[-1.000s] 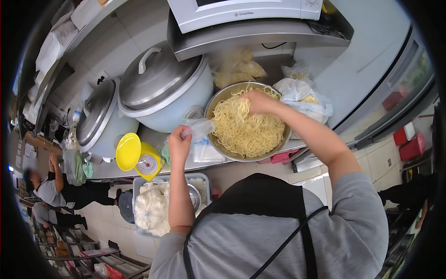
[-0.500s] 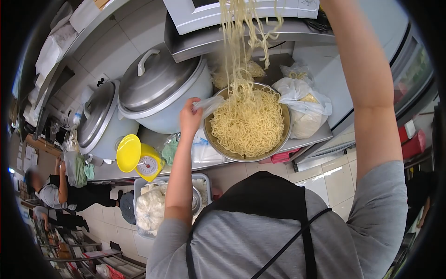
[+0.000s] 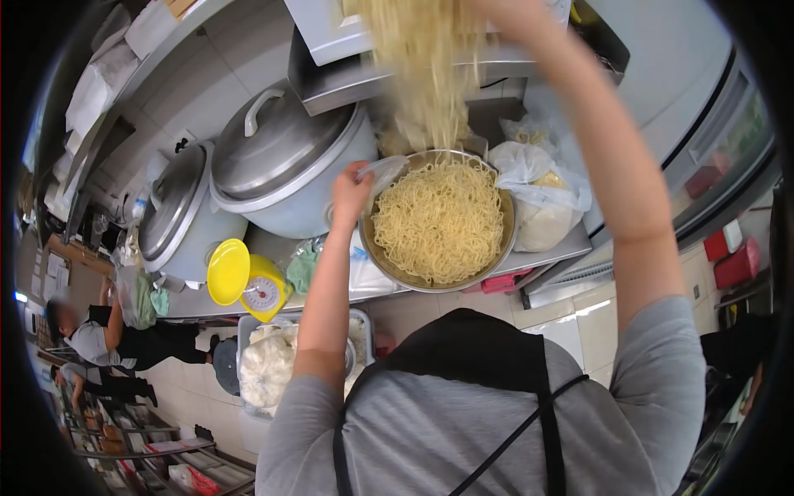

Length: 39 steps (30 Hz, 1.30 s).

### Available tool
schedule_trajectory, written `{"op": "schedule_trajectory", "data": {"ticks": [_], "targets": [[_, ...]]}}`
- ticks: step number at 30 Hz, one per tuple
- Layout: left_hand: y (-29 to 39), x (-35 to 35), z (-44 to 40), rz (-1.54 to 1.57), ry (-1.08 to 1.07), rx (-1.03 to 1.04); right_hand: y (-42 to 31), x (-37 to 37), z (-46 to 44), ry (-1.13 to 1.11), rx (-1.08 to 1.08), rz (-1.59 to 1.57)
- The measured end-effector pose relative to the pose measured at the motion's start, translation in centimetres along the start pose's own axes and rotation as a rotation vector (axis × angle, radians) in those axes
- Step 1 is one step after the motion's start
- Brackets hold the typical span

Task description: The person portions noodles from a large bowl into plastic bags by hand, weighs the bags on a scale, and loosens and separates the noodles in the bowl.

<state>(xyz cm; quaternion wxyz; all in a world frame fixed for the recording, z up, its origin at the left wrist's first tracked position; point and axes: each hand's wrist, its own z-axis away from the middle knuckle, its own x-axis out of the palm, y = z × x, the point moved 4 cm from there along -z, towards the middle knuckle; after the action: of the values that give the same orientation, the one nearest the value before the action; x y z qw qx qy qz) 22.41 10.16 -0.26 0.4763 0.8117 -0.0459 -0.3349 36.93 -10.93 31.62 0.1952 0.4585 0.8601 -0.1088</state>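
Note:
A wide metal bowl full of yellow noodles stands on the counter in front of me. My left hand pinches a clear plastic bag at the bowl's left rim. High above the bowl, at the top edge of the view, my right hand grips a thick bunch of noodles. Those strands hang down towards the bowl's far side, smeared by motion. The fingers of the right hand are partly cut off and blurred.
Two large lidded pots stand left of the bowl, and a yellow kitchen scale sits nearer me. White bags lie right of the bowl. A tub is below the counter. A co-worker stands at far left.
My right hand has come down and leftwards into view with a lifted bunch of noodles, which has swung left and away from the bowl's middle. My left hand has shifted slightly right.

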Motion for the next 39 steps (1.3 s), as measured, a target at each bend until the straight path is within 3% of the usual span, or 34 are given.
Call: {"op": "schedule_trajectory", "data": {"ticks": [2, 3, 4, 5, 7, 8, 10, 11, 13, 14, 17, 18, 19, 21, 22, 23, 24, 26, 27, 30, 31, 33, 35, 36, 37, 39], "targets": [[1.3, 0.5, 0.0, 0.171, -0.033, 0.027, -2.3, 6.7, 8.4, -0.192, 0.576, -0.352], [2.6, 0.6, 0.3, 0.302, -0.052, 0.078, -2.5, 9.3, 12.3, -0.340, 0.479, -0.182], [0.8, 2.0, -0.8, 0.246, -0.109, 0.212, -2.4, 11.8, 16.4, -0.490, 0.637, -0.201], [1.7, 2.2, -0.7, 0.249, -0.099, 0.217, -1.6, 14.4, 21.2, -0.490, 0.625, -0.176], [3.5, 3.4, 0.4, 0.453, -0.279, -0.169, -0.8, 15.8, 24.2, -0.434, 0.833, -0.426], [4.1, 3.8, 0.8, 0.511, -0.325, -0.244, -1.1, 16.0, 24.7, -0.434, 0.823, -0.428], [5.4, 4.7, 1.7, 0.676, -0.349, -0.249, -0.3, 16.1, 26.9, -0.047, 1.385, -0.931], [6.0, 5.2, 2.1, 0.843, -0.385, -0.258, 0.5, 16.3, 27.5, -0.042, 1.374, -0.936], [6.5, 5.8, 2.7, 0.907, -0.431, -0.296, 1.2, 17.2, 29.1, 0.343, 1.648, -1.540], [6.5, 6.0, 2.7, 0.819, -0.358, -0.223, 1.6, 17.3, 28.9, 0.347, 1.637, -1.543], [5.5, 6.4, 2.1, 0.672, -0.236, -0.136, 2.1, 17.8, 28.0, 0.779, 1.490, -1.666], [5.2, 6.4, 1.6, 0.479, -0.178, -0.045, 2.7, 18.9, 29.0, 0.759, 1.558, -1.408], [6.1, 5.8, 1.6, 0.285, -0.121, 0.042, 2.1, 19.2, 28.3, 0.760, 1.555, -1.410], [7.9, 5.7, 2.4, 0.202, -0.001, 0.167, 1.0, 18.0, 25.4, 0.152, 1.091, -0.513], [10.1, 5.3, 3.5, 0.117, 0.118, 0.288, 3.4, 20.5, 27.3, 0.117, 0.826, -0.255], [12.2, 5.6, 5.1, 0.008, 0.132, 0.392, 6.2, 22.8, 29.5, 0.117, 0.826, -0.256], [14.0, 6.1, 6.8, -0.103, 0.145, 0.496, 9.1, 24.9, 31.6, 0.191, 0.937, -0.533], [15.3, 6.9, 8.5, -0.070, 0.104, 0.518, 3.4, 19.2, 24.2, -0.167, 1.001, -0.075], [15.5, 7.2, 9.0, -0.037, 0.065, 0.537, 3.5, 19.5, 24.4, -0.165, 1.004, -0.075], [14.4, 6.1, 7.2, -0.075, 0.129, 0.458, 4.7, 19.4, 24.8, -0.106, 0.961, 0.093], [13.8, 5.1, 5.8, -0.045, 0.152, 0.459, 5.7, 19.9, 24.6, -0.293, 1.147, -0.268], [11.8, 3.0, 2.3, -0.016, 0.207, 0.425, 6.3, 20.6, 24.1, -0.481, 1.307, -0.643], [10.6, 1.7, 0.8, -0.013, 0.238, 0.374, 5.3, 21.2, 23.2, -0.749, 0.962, -0.587], [10.0, 1.3, 0.3, 0.160, 0.142, 0.149, 2.2, 18.4, 19.6, -0.966, 0.870, -0.261], [9.2, 1.3, -0.1, 0.331, 0.044, -0.074, 2.1, 19.5, 19.9, -0.967, 0.871, -0.262], [7.6, 1.2, -0.6, 0.429, -0.035, -0.082, 2.9, 21.3, 20.7, -0.963, 0.779, 0.202]]}}
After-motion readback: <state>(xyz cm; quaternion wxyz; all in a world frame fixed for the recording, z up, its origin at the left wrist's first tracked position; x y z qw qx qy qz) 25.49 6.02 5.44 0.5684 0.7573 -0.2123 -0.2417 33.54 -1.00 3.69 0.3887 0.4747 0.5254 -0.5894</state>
